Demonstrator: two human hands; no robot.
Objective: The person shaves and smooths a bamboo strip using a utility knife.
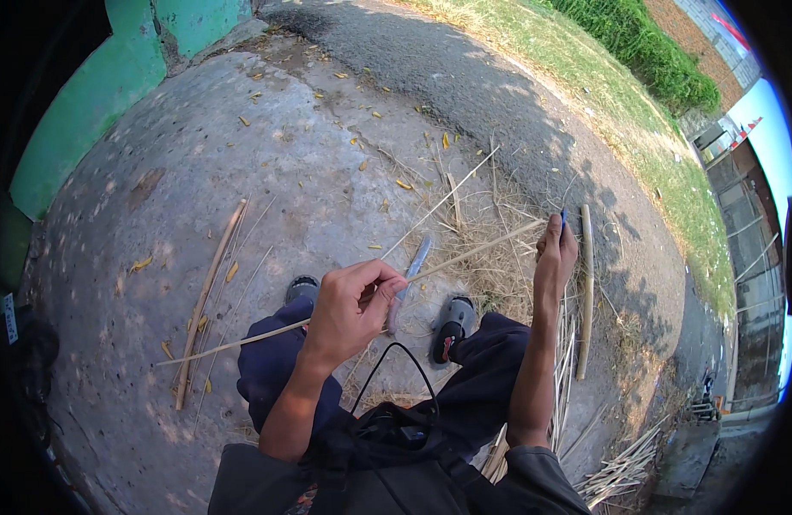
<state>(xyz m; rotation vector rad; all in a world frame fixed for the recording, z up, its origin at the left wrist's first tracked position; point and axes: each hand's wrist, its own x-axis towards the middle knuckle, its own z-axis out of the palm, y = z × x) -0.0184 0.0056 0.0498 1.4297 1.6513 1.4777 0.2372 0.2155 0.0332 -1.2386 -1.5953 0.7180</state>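
My left hand (349,313) is closed in a pinch around a long, thin bamboo strip (473,251). The strip runs from low on the left, through the fingers, up to my right hand. Closed near its far end, my right hand (555,249) grips a small blue tool (564,219); its working edge cannot be made out. A second thin strip (452,196) slants up and away from beside my left hand; whether I hold it too, I cannot tell. Below the strip, a large knife (419,257) lies on the ground between my feet, partly hidden by my left hand.
Shavings (499,266) are heaped ahead of my right foot. One bamboo pole (586,292) lies at right, another stick (211,300) at left. Cut strips (628,468) are piled at lower right. A green wall (96,112) borders the concrete at far left; grass (619,112) lies beyond the asphalt.
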